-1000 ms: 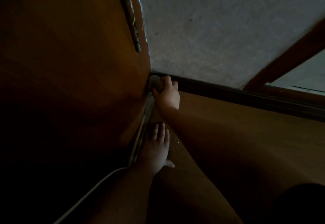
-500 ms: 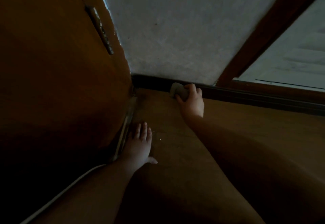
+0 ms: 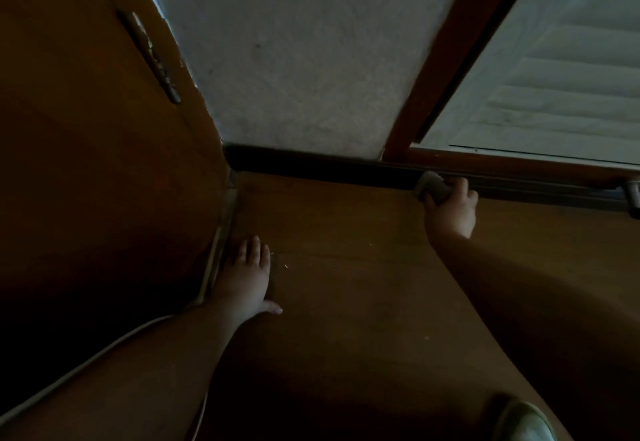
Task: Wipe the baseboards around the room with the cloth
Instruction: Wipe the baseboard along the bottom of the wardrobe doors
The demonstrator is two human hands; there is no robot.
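Your right hand (image 3: 450,207) had its fingers curled round the cloth (image 3: 431,186), gripping it as a small grey wad, and it pressed that wad against the dark baseboard (image 3: 311,167). The cloth sat at the fingertips, on the side of the hand toward the baseboard's corner, and touched the baseboard's face just above the floor (image 3: 346,285). The thumb ran along the underside of the wad (the light was too dim to tell how much of the cloth was tucked into the palm).

Your left hand (image 3: 246,278) lay flat on the floor, fingers straight and close together, thumb spread out to the side, holding nothing. It rested well apart from the cloth, nearer the corner where the baseboard met the brown door (image 3: 86,163), just beside the door's bottom edge.

Above the baseboard rose a pale rough wall (image 3: 294,60). A white cable (image 3: 86,368) ran along the floor by your left forearm. A metal hinge (image 3: 152,56) showed on the door, well above the baseboard.
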